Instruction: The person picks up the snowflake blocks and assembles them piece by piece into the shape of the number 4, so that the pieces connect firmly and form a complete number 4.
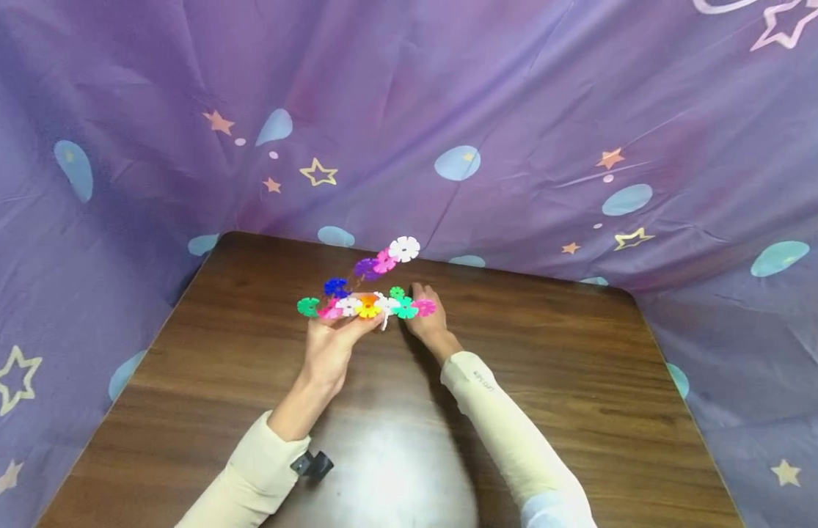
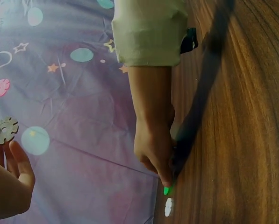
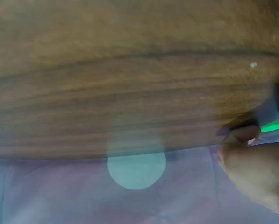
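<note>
My left hand (image 1: 327, 353) holds up a chain of joined flower-shaped plastic discs, among them a yellow-orange disc (image 1: 367, 306) and a blue disc (image 1: 335, 287). A branch of it rises to a white disc (image 1: 405, 249) at the far end. Part of this chain also shows in the left wrist view, above the left hand's fingers (image 2: 21, 161). Farther back, my right hand (image 1: 430, 323) reaches down to the tabletop. Its fingertips pinch a green disc (image 2: 167, 190), seen edge-on in the left wrist view and between the fingers in the right wrist view. Just beyond lies a white disc (image 2: 168, 207).
The brown wooden table (image 1: 547, 396) reaches back to a purple curtain (image 1: 514, 88) patterned with stars and drops, which also hangs at both sides. A glare spot lies on the wood near the front. A dark wrist camera (image 1: 312, 465) sits on the left sleeve.
</note>
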### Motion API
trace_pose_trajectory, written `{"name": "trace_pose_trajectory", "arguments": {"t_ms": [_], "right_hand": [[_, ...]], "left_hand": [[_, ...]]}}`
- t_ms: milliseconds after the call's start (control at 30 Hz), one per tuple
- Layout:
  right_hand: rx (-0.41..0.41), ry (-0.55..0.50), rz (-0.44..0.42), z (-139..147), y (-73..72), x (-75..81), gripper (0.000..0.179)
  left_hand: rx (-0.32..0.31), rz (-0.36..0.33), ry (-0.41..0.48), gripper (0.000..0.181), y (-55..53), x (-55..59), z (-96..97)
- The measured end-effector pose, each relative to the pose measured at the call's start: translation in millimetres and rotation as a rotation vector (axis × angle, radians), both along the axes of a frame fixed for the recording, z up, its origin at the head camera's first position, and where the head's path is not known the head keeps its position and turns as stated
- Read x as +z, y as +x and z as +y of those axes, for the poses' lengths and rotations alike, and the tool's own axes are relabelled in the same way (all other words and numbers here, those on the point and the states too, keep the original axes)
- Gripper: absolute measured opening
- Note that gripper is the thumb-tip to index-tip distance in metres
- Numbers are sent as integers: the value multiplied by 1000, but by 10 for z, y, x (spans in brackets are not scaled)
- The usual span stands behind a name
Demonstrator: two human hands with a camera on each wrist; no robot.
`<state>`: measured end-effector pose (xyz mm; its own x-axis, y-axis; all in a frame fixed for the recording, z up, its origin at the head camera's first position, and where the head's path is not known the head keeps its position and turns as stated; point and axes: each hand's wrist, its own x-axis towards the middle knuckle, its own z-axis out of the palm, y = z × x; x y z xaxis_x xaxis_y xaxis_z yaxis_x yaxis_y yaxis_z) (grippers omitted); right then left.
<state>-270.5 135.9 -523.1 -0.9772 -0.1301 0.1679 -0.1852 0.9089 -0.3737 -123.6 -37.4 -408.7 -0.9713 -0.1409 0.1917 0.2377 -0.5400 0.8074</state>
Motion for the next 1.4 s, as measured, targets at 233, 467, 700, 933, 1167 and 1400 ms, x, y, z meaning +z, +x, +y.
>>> {"name": "trace_pose_trajectory", "arguments": {"t_ms": [233,467,700,933,1167,1400], "right_hand": [[-10,46,-109,-73,-59,-81,55],[2,15,-116,9,-78,-9,53],[72,-57,-68,86,51,50,29],[133,-96,-13,130,262,144,21],[51,-266,-104,204,464,170,24],[24,-431,-111,298,681,353,24]], "left_hand": [[19,-21,-16,41,62,-50,-14],[5,7,-34,41,35,-25,8],[6,27,-27,49,65,-14,-4],[27,29,-39,44,69,-20,-27],[28,14,-28,46,79,-21,-26],[31,1,-41,45,73,-23,-36]]}}
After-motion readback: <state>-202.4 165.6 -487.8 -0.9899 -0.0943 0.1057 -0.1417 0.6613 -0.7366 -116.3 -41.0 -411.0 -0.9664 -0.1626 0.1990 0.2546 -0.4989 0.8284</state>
